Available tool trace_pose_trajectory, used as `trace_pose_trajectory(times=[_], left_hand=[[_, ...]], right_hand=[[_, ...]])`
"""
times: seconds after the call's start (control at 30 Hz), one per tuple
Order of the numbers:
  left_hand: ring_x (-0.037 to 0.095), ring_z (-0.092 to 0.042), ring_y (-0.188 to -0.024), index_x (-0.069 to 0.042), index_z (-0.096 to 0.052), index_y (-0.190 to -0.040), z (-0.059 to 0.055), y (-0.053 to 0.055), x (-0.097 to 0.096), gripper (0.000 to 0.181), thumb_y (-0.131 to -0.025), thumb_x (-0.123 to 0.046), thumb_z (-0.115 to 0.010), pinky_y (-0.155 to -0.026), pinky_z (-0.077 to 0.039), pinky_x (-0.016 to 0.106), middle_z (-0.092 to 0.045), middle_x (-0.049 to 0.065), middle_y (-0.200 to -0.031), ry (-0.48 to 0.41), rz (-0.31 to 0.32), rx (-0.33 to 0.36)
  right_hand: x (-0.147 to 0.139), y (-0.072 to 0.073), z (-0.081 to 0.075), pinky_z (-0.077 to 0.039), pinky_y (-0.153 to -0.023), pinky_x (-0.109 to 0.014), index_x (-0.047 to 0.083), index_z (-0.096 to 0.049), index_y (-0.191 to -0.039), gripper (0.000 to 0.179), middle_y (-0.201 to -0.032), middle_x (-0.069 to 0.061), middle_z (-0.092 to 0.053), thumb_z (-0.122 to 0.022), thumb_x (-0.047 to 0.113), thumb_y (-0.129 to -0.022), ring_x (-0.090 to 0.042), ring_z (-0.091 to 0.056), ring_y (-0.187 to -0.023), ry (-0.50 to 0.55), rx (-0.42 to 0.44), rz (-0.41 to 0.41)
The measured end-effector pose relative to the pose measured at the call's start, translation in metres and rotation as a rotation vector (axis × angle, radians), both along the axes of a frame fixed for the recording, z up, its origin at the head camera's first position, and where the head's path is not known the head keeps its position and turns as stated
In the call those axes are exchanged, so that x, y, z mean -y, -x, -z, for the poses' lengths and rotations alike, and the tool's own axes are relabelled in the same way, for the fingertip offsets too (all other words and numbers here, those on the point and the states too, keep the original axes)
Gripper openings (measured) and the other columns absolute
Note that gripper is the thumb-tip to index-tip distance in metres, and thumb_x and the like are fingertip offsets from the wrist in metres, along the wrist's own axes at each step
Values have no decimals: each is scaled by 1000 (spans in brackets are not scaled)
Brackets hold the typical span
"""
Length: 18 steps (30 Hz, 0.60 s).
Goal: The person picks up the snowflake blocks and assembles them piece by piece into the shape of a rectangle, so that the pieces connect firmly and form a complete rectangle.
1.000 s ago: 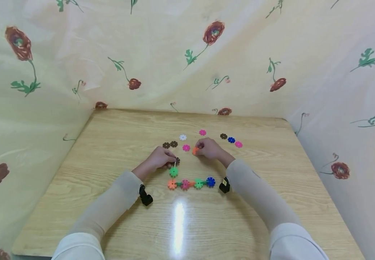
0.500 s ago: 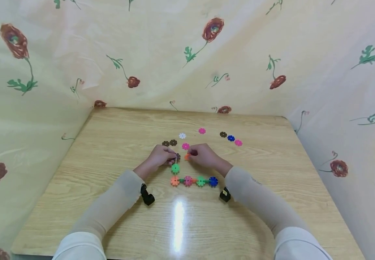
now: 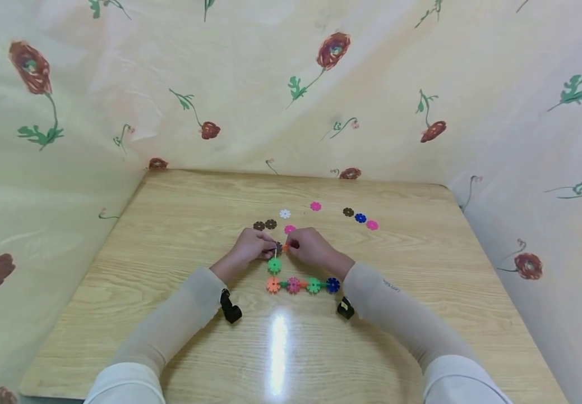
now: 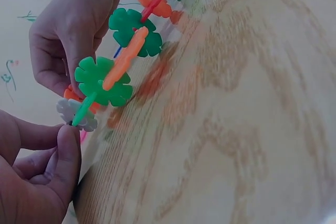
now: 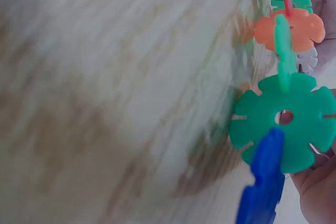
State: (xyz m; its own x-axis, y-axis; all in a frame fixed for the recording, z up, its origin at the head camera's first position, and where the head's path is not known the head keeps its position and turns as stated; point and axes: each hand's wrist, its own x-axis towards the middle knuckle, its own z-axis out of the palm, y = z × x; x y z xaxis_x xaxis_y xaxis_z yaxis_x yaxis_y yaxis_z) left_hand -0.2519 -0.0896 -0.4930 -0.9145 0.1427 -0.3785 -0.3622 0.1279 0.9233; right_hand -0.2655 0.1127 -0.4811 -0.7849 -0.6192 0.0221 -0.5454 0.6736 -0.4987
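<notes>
An L-shaped chain of notched flower discs lies on the table. Its near row runs from an orange disc (image 3: 273, 285) past pink and green ones to a blue disc (image 3: 333, 285). A green disc (image 3: 274, 265) stands on the side leading away. At that leg's far end, my left hand (image 3: 252, 246) pinches the chain beside a brown disc (image 3: 278, 248); a white disc (image 4: 79, 115) shows at the fingertips in the left wrist view. My right hand (image 3: 313, 249) pinches a small orange disc (image 3: 286, 248) against the brown one; fingers partly hide the contact.
Loose discs lie beyond the hands: two brown discs (image 3: 264, 225), a white disc (image 3: 285, 214), and pink discs (image 3: 315, 206). Farther right are a brown disc (image 3: 348, 212), a blue disc (image 3: 360, 217) and a pink disc (image 3: 372, 225). Patterned sheeting (image 3: 250, 84) walls the table.
My right hand has moved left and slightly nearer, bringing the orange disc up to the brown one. My left hand keeps its pinch on the chain's end with little movement.
</notes>
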Motion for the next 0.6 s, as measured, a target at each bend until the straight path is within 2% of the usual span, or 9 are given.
trace_pose_trajectory(times=[0.2,0.37,0.6], left_hand=[[12,-65,-61,10,-72,-104,-1,-1,-2,14,-91,6,-68,-58,-59,22,-72,18,-89,12,-13,-7],[12,-63,-60,10,-72,-104,0,-2,-3,14,-91,7,-68,-60,-60,23,-71,19,-94,18,-42,-6],[12,-64,-58,11,-71,-102,2,-2,-5,12,-92,8,-66,-62,-61,24,-71,22,-97,24,-69,-29]], right_hand=[[1,-2,0,-55,-68,-23,10,-75,-91,5,-82,3,-70,-72,6,-91,-9,-62,-73,12,-51,-39],[3,-3,-2,-57,-70,-22,10,-76,-91,5,-84,3,-72,-74,6,-90,-8,-65,-75,26,-38,-29],[7,-2,-4,-56,-69,-22,9,-78,-89,6,-82,1,-73,-75,3,-88,-9,-65,-72,20,-92,-37]])
